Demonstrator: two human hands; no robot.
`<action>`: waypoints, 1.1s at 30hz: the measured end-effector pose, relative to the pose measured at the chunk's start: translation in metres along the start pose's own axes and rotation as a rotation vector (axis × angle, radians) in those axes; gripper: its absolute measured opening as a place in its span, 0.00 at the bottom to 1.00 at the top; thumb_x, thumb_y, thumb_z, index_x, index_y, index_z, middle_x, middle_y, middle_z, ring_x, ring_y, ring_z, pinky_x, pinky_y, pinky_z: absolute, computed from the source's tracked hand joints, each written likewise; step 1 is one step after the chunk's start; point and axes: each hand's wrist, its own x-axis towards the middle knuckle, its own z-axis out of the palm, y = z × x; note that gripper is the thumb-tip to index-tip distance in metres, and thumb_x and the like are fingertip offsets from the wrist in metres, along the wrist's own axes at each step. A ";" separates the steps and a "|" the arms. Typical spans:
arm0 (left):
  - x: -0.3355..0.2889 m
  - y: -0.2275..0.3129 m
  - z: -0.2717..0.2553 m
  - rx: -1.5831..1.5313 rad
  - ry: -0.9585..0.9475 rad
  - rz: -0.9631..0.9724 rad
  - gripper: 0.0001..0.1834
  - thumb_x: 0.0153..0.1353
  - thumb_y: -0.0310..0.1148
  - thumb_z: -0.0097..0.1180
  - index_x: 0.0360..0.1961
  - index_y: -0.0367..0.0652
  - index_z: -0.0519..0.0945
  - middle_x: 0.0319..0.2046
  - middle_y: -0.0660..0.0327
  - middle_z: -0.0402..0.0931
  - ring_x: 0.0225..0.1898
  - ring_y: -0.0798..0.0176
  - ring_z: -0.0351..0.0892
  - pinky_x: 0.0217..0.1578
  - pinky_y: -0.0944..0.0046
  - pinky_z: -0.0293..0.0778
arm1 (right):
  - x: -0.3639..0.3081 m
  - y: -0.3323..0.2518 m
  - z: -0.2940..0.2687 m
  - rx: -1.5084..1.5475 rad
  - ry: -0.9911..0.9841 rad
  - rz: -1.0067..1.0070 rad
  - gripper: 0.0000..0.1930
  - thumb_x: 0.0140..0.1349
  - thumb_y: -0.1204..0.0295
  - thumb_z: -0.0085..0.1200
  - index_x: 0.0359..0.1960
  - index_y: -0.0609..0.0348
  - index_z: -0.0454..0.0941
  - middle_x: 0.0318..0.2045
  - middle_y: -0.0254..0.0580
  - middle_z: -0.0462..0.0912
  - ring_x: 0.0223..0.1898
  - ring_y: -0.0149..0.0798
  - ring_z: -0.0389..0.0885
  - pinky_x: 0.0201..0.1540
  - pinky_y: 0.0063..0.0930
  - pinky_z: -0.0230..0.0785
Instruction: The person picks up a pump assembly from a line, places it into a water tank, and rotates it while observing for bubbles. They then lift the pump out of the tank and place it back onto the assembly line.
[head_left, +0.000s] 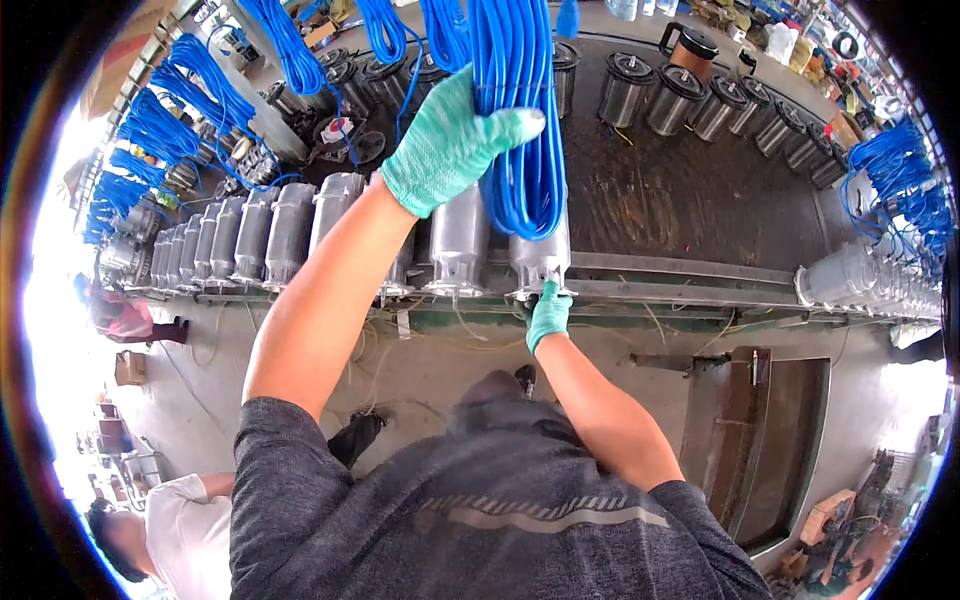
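My left hand point(455, 145), in a green knitted glove, is raised and closed around a hanging coil of blue cable point(523, 190), its thumb across the front strands. Below and partly behind the coil's looped end is a silver cylindrical motor housing point(540, 258) at the bench's near edge. My right hand point(549, 315), gloved in green too, grips the lower end of this housing with the thumb upward; its other fingers are mostly hidden. A similar silver housing point(459, 240) stands just to the left.
More silver housings point(290, 230) line the bench edge leftward, with further blue coils point(285, 45) hanging above. Dark-topped steel cylinders point(625, 90) stand across the dark bench top point(640, 190). Other housings point(840, 278) sit far right. Another person point(185, 530) is at lower left.
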 end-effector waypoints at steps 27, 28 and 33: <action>0.139 -0.091 0.009 -0.102 0.103 0.080 0.20 0.62 0.24 0.64 0.55 0.39 0.76 0.42 0.60 0.85 0.42 0.63 0.83 0.48 0.61 0.79 | -0.055 -0.119 -0.347 -0.150 0.414 0.044 0.17 0.73 0.49 0.51 0.46 0.50 0.73 0.36 0.44 0.82 0.34 0.47 0.82 0.34 0.46 0.77; 0.161 -0.088 0.012 -0.062 0.139 0.083 0.19 0.63 0.24 0.63 0.55 0.39 0.76 0.42 0.59 0.85 0.41 0.63 0.83 0.47 0.60 0.79 | -0.060 -0.114 -0.379 -0.091 0.443 0.019 0.20 0.73 0.49 0.50 0.50 0.52 0.72 0.38 0.48 0.82 0.33 0.49 0.82 0.34 0.48 0.77; 0.226 -0.064 0.015 0.063 0.268 0.085 0.18 0.63 0.24 0.62 0.54 0.39 0.77 0.40 0.55 0.86 0.39 0.61 0.85 0.45 0.58 0.79 | -0.101 -0.079 -0.461 0.101 0.604 0.040 0.25 0.71 0.45 0.52 0.54 0.53 0.70 0.43 0.53 0.82 0.36 0.56 0.81 0.37 0.55 0.77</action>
